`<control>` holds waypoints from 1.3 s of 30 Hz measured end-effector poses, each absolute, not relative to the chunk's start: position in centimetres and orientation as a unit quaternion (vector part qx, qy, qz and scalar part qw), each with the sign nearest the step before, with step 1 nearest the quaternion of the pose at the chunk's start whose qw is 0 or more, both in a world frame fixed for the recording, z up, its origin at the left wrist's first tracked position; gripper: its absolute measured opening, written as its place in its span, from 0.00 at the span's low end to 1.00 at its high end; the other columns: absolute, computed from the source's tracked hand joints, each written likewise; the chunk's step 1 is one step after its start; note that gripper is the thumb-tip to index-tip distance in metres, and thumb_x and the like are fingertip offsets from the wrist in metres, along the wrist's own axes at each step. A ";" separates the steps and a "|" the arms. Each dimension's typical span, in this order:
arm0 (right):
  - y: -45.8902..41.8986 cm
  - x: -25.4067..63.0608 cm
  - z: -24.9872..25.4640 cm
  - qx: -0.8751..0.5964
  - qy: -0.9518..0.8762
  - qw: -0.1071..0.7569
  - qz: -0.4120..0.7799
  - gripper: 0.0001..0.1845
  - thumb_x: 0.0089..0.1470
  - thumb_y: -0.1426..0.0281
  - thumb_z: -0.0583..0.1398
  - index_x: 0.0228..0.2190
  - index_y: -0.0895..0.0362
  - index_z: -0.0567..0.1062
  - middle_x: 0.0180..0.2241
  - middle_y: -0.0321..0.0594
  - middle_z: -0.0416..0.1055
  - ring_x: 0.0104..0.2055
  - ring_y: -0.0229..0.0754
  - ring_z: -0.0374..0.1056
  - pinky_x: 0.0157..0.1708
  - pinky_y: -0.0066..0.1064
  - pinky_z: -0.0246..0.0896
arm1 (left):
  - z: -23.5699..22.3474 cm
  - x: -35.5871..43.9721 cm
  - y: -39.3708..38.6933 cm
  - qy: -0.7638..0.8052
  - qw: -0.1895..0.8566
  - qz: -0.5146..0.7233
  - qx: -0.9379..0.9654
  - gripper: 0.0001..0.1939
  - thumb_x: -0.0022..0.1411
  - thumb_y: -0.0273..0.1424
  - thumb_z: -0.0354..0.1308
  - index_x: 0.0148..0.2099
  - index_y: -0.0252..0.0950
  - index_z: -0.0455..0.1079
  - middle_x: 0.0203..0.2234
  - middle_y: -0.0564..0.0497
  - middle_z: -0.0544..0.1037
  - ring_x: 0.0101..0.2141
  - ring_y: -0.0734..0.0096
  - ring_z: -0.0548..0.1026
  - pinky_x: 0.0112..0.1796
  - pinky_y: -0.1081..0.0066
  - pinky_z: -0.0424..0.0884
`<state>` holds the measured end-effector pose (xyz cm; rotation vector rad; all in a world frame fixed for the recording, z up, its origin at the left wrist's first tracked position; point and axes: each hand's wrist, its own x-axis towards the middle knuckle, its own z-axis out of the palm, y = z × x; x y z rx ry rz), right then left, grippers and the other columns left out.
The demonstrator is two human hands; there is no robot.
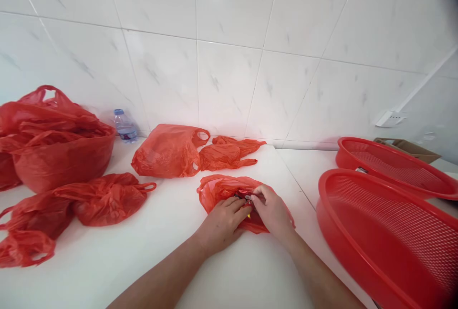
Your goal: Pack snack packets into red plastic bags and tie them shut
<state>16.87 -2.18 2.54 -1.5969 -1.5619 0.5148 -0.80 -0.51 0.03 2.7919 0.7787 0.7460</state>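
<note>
A red plastic bag [209, 190] lies on the white table in front of me, its mouth open upward. Inside it are small dark items with a spot of yellow, too small and too covered to name. My left hand [221, 223] reaches over the near rim, its fingers curled together onto these items. From the right, my right hand [271, 208] dips into the same bag. Its thumb and fingers pinch at a small greyish piece beside my left fingertips. The bag's bottom and most of its contents are hidden by both hands.
Behind the bag lie a full-looking red bag [166, 149] and a crumpled one [229, 152]. At left are a large heap of red bags [64, 151], knotted bags [107, 199] and a water bottle [125, 128]. Red mesh baskets [361, 232] stand at right, near a socket [391, 118].
</note>
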 end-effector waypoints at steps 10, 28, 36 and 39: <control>-2.0 18.7 1.2 -0.635 -0.662 0.389 0.089 0.18 0.57 0.70 0.49 0.48 0.53 0.68 0.47 0.40 0.68 0.49 0.42 0.65 0.48 0.39 0.62 | 0.8 -1.4 -0.5 0.239 0.046 0.300 0.923 0.21 0.56 0.39 0.60 0.51 0.38 0.66 0.51 0.43 0.71 0.49 0.57 0.69 0.48 0.56 0.68; -9.0 23.0 1.2 -0.767 -0.538 0.296 0.188 0.36 0.52 0.51 0.54 0.56 0.57 0.58 0.51 0.48 0.66 0.49 0.50 0.66 0.41 0.39 0.65 | 0.7 -3.5 2.4 0.542 0.195 0.555 0.601 0.21 0.58 0.38 0.56 0.52 0.38 0.61 0.45 0.46 0.69 0.44 0.64 0.70 0.45 0.63 0.67; -9.2 21.7 4.5 -0.709 -0.516 0.377 0.298 0.17 0.53 0.57 0.54 0.21 0.55 0.63 0.16 0.30 0.63 0.19 0.37 0.61 0.19 0.26 0.53 | 4.0 -3.9 3.1 0.504 0.380 0.550 0.547 0.13 0.55 0.38 0.57 0.26 0.36 0.60 0.19 0.59 0.61 0.21 0.79 0.60 0.24 0.77 0.57; -8.0 21.1 8.0 -0.657 -0.489 0.488 0.302 0.16 0.52 0.56 0.57 0.23 0.56 0.67 0.19 0.34 0.69 0.21 0.36 0.63 0.21 0.26 0.58 | 7.7 -4.2 3.9 0.427 0.499 0.553 0.513 0.14 0.52 0.37 0.59 0.24 0.35 0.58 0.17 0.59 0.61 0.19 0.80 0.60 0.22 0.77 0.57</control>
